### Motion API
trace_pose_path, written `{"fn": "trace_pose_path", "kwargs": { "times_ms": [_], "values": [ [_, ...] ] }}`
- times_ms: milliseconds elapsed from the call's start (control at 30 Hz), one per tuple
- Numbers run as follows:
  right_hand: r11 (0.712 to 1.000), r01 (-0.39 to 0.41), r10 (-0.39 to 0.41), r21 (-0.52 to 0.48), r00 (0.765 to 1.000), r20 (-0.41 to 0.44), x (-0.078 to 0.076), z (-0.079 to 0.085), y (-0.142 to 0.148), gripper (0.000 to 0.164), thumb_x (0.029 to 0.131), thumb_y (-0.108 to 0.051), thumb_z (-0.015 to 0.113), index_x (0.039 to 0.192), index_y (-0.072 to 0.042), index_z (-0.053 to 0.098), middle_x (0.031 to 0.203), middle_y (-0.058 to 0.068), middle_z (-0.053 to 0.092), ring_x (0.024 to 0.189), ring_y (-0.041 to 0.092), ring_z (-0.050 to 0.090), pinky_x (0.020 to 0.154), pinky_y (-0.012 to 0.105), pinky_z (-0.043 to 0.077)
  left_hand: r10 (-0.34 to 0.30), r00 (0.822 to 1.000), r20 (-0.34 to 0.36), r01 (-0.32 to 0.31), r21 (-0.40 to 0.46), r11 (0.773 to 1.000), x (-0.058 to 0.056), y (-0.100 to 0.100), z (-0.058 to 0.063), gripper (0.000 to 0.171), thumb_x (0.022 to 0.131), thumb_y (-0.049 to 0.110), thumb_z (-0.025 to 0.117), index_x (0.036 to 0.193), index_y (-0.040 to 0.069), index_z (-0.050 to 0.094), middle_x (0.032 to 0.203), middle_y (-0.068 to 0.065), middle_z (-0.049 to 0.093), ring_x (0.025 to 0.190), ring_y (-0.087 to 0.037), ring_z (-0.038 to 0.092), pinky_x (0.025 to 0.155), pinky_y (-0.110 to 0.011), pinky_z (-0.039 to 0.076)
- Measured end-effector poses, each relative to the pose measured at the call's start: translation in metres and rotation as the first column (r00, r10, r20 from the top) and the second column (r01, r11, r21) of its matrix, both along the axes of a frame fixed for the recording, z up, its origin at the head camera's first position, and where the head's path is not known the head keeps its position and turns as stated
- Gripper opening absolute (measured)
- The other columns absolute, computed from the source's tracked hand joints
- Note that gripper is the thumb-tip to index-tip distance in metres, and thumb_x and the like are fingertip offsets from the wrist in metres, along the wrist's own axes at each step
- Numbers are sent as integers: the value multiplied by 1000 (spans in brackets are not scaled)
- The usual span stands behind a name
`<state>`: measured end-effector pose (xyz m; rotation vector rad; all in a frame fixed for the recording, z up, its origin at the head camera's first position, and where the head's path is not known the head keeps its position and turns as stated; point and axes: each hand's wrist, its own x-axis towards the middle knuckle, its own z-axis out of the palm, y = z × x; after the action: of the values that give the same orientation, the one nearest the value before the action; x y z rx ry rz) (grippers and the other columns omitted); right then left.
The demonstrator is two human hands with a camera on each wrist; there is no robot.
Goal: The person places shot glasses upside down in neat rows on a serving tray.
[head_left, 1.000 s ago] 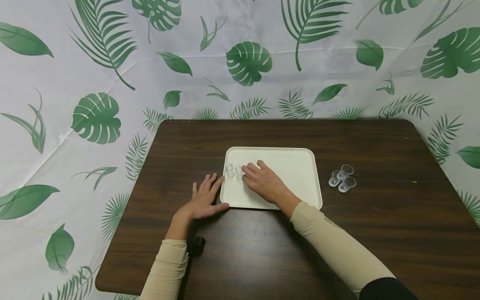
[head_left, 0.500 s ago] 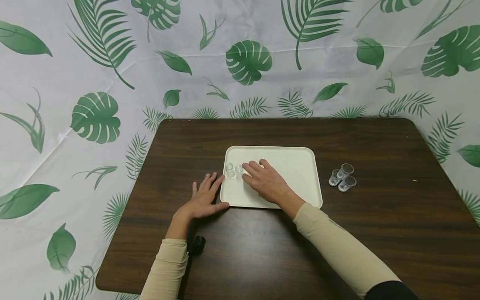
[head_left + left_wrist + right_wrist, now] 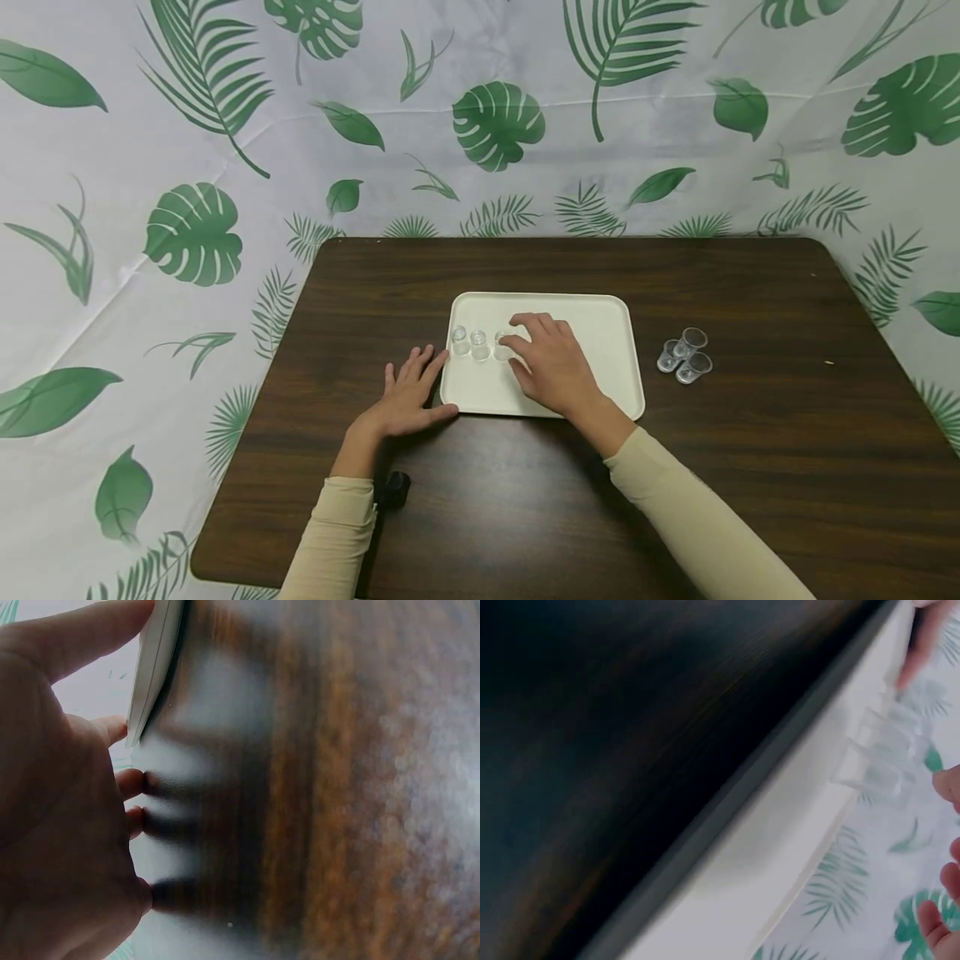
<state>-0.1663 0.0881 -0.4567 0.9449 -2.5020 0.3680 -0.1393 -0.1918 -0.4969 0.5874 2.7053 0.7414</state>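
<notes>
Three small clear plastic cups stand in a row at the left of the cream tray (image 3: 570, 387): a left one (image 3: 460, 342), a middle one (image 3: 480, 346) and a right one (image 3: 502, 346). They look narrower at the top. My right hand (image 3: 555, 362) is over the tray beside the right cup, thumb and fingers spread apart. In the right wrist view its fingertips stand off from the cups (image 3: 877, 761). My left hand (image 3: 405, 406) lies with spread fingers at the tray's left side, its index finger and thumb touching the edge.
Several more clear cups (image 3: 684, 357) stand clustered on the dark wooden table (image 3: 780, 433) to the right of the tray. A small black object (image 3: 395, 490) is by the left wrist. A leaf-patterned cloth (image 3: 420, 150) hangs behind the table.
My right hand has let go of the right cup and drawn back to the right, its fingers opening. That cup now shows on the tray. My left hand has stayed in place.
</notes>
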Motion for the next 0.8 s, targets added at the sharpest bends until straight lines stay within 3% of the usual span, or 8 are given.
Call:
{"fn": "trace_pose_path", "kwargs": {
  "times_ms": [167, 433, 567, 800],
  "values": [
    [979, 117, -106, -169, 991, 77, 11, 4, 20, 28, 82, -15, 77, 109, -15, 73, 122, 11, 57, 106, 34, 52, 78, 50, 41, -11, 1000, 0, 11, 1, 1000, -2, -1, -3, 90, 92, 54, 59, 159, 16, 13, 162, -18, 7, 148, -37, -3, 106, -70, -7],
    [884, 303, -278, -356, 953, 121, 26, 5, 70, 28, 80, -11, 77, 108, -9, 74, 120, 14, 57, 104, 39, 49, 80, 53, 37, -2, 1000, 28, 3, -27, 1000, -2, 0, -1, 92, 92, 55, 60, 160, 17, 11, 163, -16, 5, 149, -34, -6, 107, -68, -7],
    [791, 394, -365, -468, 918, 157, 29, 5, 96, 30, 79, -6, 78, 108, -4, 74, 118, 19, 56, 102, 42, 46, 84, 55, 35, -3, 1000, 22, 3, -24, 1000, -1, 1, 3, 92, 91, 52, 62, 159, 15, 13, 162, -18, 6, 148, -37, -4, 106, -70, -5],
    [576, 597, -500, -559, 798, 337, 41, 3, 135, 42, 78, -4, 78, 118, -5, 69, 122, 20, 50, 111, 36, 42, 84, 48, 36, 1, 1000, 30, 0, -30, 1000, -1, 1, 3, 91, 92, 52, 62, 159, 16, 13, 163, -17, 6, 149, -35, -5, 107, -69, -6]
  ]
}}
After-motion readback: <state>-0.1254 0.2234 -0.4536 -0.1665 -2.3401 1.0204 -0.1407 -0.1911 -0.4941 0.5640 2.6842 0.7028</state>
